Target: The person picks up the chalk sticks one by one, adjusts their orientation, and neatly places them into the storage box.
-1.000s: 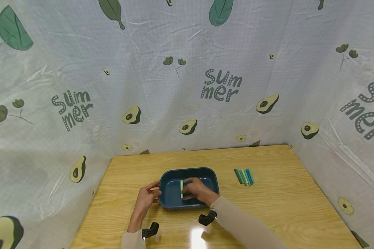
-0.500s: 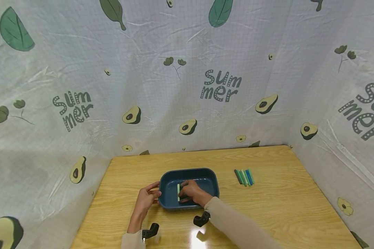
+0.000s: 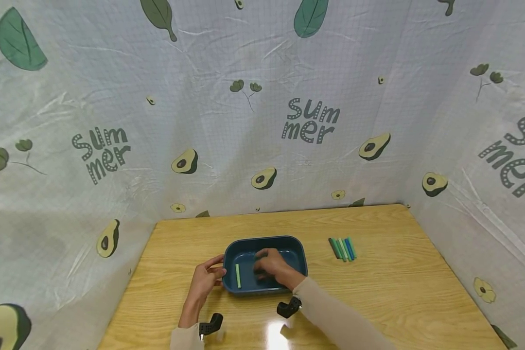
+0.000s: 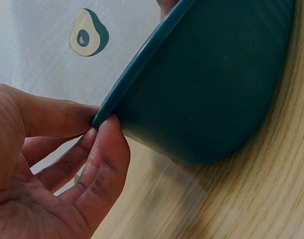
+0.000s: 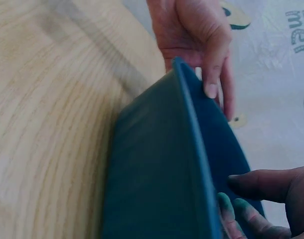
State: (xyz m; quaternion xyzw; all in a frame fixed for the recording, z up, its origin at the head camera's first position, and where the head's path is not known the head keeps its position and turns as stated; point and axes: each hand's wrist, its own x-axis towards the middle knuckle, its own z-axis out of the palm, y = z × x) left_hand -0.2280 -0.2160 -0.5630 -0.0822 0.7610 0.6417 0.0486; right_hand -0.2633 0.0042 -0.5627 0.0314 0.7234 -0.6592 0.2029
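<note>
A dark blue rectangular tray (image 3: 262, 292) with rounded corners sits on the wooden table. At its left end my left hand (image 3: 206, 278) pinches the rim, thumb on one side and fingers on the other, as the left wrist view shows. Inside, near that end, lies a light green chalk stick (image 3: 238, 276), roughly upright in the head view. My right hand (image 3: 273, 266) hovers inside the tray to the right of the stick, fingers loosely bent and slightly blurred, nothing between them. Green dust marks its fingertips (image 5: 225, 200) in the right wrist view.
A row of several chalk sticks (image 3: 343, 249), dark, green, pale and blue, lies on the table (image 3: 376, 291) right of the tray. A white printed cloth (image 3: 262, 146) hangs behind and along both sides.
The light green chalk stick has moved left to the tray's left end, and my right hand has let it go and drawn back right. My left hand stays on the rim.
</note>
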